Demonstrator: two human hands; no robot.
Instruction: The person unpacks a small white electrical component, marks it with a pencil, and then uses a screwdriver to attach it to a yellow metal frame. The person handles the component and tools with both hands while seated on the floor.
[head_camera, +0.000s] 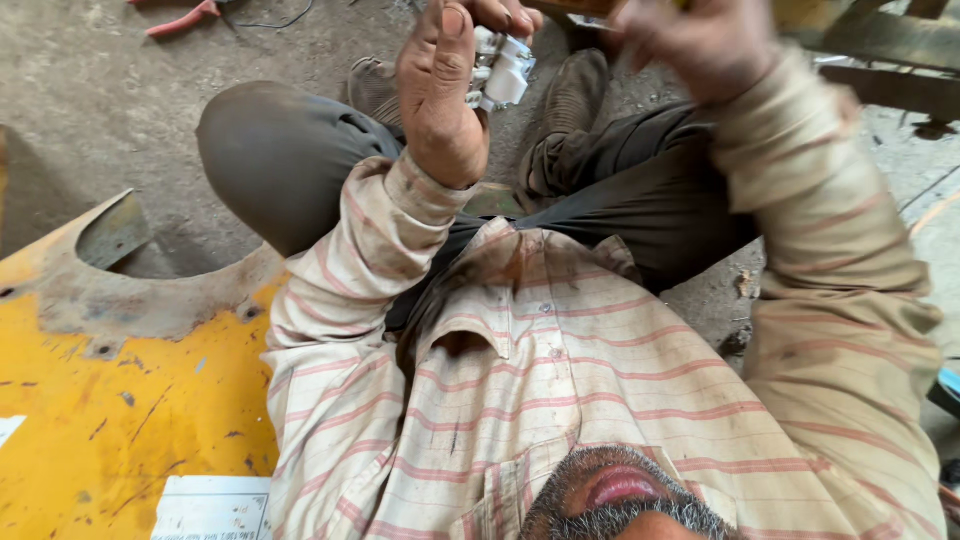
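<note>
Work seemingly midway: small white-and-metal part already raised off the ground, nothing visibly finished or set down. Left hand curled round it, part at fingertips, just right of palm. Right hand blurred, close beside; grip impossible to tell.

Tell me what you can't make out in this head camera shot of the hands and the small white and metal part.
- Right hand: motion-blurred and cut by the top edge; its grip is unclear.
- Small white and metal part: the left hand hides much of it, so its kind is unclear.
- Red-handled tool on the concrete floor: cut off by the top edge.
</note>
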